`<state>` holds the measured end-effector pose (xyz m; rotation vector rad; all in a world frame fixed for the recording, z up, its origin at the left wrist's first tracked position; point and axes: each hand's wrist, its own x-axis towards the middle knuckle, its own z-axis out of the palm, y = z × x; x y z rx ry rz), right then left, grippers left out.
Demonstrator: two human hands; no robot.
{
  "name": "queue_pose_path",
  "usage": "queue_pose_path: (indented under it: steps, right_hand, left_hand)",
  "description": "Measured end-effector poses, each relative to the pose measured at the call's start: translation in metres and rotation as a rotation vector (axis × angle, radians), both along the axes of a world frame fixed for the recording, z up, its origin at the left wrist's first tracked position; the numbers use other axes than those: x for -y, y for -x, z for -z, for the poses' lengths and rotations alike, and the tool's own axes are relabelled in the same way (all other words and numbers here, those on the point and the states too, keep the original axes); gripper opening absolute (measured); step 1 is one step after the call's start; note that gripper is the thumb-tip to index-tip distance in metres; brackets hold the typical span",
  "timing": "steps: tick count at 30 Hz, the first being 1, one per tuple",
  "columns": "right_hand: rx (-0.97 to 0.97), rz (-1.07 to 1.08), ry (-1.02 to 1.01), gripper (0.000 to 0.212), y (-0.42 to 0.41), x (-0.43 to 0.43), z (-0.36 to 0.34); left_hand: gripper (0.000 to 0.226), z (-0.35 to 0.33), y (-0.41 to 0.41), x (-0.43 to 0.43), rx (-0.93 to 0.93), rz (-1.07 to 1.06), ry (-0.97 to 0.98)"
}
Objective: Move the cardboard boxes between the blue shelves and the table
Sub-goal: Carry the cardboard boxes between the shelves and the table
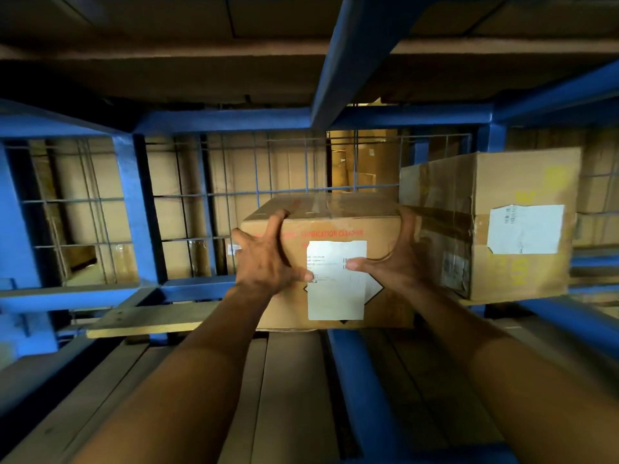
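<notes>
Hands grip one cardboard box (338, 217) from both sides at the front of the blue shelves (214, 120); the left hand (268, 259) is spread wide over the box's left front corner, its fingers reaching up to the top edge and its thumb lying on the left edge of a white label (336, 293); the right hand (392, 262) holds the opposite side, fingers wrapped round the right-hand face and thumb pressed flat across the label. Both bare forearms stretch up from the bottom of the view.

The box sits upright and square to the camera, its lower edge level with a wooden board (160, 318) that forms the shelf floor; it seems to rest on that board, though the contact line is hidden in shadow. Red print runs across its front above the label; clear tape shines along the top.

Just beside it on the right, touching or nearly touching the fingers of the right hand, stands a larger carton (522, 175) with a torn paper sticker (526, 229) and yellow markings on its front. Wire mesh (234, 195) closes the back of the bay; more brown cartons (160, 175) show dimly through it.
</notes>
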<state>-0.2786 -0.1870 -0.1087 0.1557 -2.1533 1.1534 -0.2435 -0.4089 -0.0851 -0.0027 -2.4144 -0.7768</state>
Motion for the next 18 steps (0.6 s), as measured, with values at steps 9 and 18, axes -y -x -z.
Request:
queue_pose_path:
  steps: [9,18]
  right_hand:
    - [0.038,0.033,0.003,0.126,-0.028,0.001,0.002]
    - [0.034,0.125,-0.031,0.121,-0.076,-0.001,0.004]
  left_hand:
    - [0.113,0.001,-0.018,-0.011,0.013,-0.056,-0.060]
    - [0.114,0.010,-0.058,-0.013,-0.053,-0.008,-0.137]
